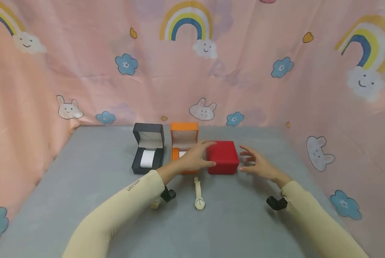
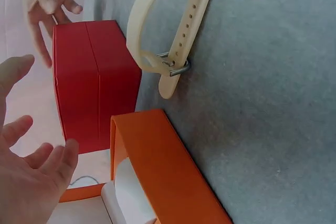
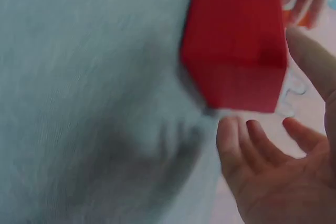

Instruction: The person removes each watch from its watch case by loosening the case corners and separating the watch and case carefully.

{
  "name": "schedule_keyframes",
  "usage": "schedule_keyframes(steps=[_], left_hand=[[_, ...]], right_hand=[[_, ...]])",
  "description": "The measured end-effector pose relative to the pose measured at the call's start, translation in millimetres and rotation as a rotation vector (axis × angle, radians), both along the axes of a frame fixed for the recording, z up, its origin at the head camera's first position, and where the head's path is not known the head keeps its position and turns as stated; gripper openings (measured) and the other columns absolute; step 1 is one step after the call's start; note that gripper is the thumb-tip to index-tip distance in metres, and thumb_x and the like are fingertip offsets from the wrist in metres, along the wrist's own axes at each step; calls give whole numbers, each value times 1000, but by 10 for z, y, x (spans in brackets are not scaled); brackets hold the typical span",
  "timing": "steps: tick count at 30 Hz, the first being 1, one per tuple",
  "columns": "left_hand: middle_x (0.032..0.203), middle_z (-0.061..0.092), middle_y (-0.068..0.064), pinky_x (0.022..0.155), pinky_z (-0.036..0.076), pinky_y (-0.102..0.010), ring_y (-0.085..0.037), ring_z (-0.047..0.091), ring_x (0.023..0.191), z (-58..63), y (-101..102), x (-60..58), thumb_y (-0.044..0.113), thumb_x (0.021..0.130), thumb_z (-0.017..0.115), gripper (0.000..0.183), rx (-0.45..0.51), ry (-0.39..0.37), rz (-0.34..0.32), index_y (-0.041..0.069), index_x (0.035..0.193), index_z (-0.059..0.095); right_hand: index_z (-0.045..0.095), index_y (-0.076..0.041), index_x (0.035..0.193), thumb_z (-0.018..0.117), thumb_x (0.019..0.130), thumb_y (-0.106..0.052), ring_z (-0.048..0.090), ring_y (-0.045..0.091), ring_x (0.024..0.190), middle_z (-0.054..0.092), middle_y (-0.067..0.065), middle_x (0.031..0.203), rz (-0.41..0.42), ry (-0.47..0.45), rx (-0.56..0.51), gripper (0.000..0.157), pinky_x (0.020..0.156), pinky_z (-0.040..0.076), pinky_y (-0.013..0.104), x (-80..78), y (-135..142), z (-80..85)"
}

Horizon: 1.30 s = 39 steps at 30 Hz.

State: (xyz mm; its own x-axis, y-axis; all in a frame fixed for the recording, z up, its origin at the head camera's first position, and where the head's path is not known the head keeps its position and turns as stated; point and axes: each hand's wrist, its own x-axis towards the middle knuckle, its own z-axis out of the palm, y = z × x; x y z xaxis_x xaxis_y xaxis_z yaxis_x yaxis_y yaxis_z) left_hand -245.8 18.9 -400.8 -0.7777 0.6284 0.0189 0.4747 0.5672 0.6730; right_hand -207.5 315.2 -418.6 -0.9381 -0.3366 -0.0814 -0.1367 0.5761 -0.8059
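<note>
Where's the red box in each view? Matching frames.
Head: red box just right of centre, slightly below mid-height.
Left wrist: red box left of centre, mostly in the upper half.
Right wrist: red box right of centre, at the top edge.
Shared landmark: right hand, right in head, top left in left wrist, bottom right in right wrist.

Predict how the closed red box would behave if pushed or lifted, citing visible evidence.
The red box would probably slide rather than roll, being flat-sided and resting on the table. Its straight edges suggest it is stiff. Lifted by the top alone, it might open, since a seam runs across its sides in the left wrist view.
</note>
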Motion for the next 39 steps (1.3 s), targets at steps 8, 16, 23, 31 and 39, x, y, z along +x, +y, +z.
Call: schedule_keyframes(steps=[8, 16, 23, 31, 39], left_hand=[[161, 36, -8, 108, 49, -48, -27, 42, 142, -28, 90, -52, 29, 88, 78, 86, -19, -15, -5, 21, 159, 32], [167, 21, -16, 107, 50, -48, -34, 36, 146, -74, 182, -164, 33, 86, 79, 93, -110, -45, -15, 20, 162, 25], [168, 20, -17, 107, 51, -42, -31, 38, 144, -121, 253, -169, 36, 85, 80, 101, -206, -48, -5, 12, 163, 19], [161, 34, -14, 104, 53, -38, -27, 47, 136, -110, 290, -182, 40, 82, 83, 100, -248, 33, 1, 10, 160, 28], [162, 33, -12, 102, 54, -36, -25, 48, 134, -135, 277, -206, 42, 81, 83, 100, -258, 57, 25, 14, 160, 30]], right_hand=[[5, -14, 164, 78, 89, -18, 67, 29, 109, 30, 31, 158, 51, -128, -21, 104, 90, 58, 38, -154, -14, -100], [5, -15, 164, 79, 88, -19, 57, 47, 127, 30, 30, 159, 40, -120, 17, 106, 104, 50, 58, -247, -174, -186], [1, -15, 164, 78, 88, -21, 60, 39, 121, 29, 28, 160, 50, -135, -25, 108, 97, 56, 47, -263, -157, -337], [1, -18, 164, 80, 86, -25, 45, 42, 137, 33, 22, 159, 59, -130, -27, 111, 102, 53, 49, -317, -138, -387], [4, -21, 164, 80, 86, -20, 39, 39, 138, 35, 17, 156, 108, -139, -73, 109, 101, 54, 45, -375, -125, -414]])
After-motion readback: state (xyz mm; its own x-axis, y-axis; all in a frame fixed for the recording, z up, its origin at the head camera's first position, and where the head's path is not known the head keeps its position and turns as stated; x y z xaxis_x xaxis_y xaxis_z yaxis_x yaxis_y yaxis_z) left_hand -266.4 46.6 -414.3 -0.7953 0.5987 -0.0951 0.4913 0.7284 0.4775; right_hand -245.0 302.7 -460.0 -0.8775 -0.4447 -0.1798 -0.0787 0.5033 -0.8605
